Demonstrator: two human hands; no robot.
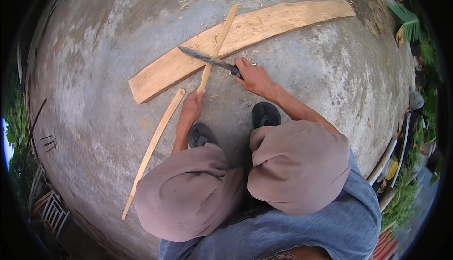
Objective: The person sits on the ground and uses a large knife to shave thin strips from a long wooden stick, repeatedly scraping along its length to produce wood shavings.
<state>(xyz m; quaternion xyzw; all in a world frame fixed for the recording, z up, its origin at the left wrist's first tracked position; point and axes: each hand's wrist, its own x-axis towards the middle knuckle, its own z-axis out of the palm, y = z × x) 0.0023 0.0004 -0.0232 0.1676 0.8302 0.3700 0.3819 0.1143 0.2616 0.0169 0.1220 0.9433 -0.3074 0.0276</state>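
Observation:
My left hand (192, 106) is closed round the near end of a narrow wooden stick (221, 39). The stick slants up and away, its far part lying across a wide, thick plank (283, 19) on the ground. In my right hand (255, 77) is the black handle of a long knife (206, 58). Its dark blade points left and crosses over the stick near the plank's closer edge; whether the edge bites into the wood cannot be made out. Left of my left hand, a second wooden stick (158, 139) lies on the concrete.
Wood shavings (255, 51) are scattered on the concrete floor (94, 71) around the plank. My two dark shoes (265, 115) stand close behind my hands. Green plants (409, 24) and poles (383, 162) line the right edge. A white slatted frame (54, 213) stands at the lower left.

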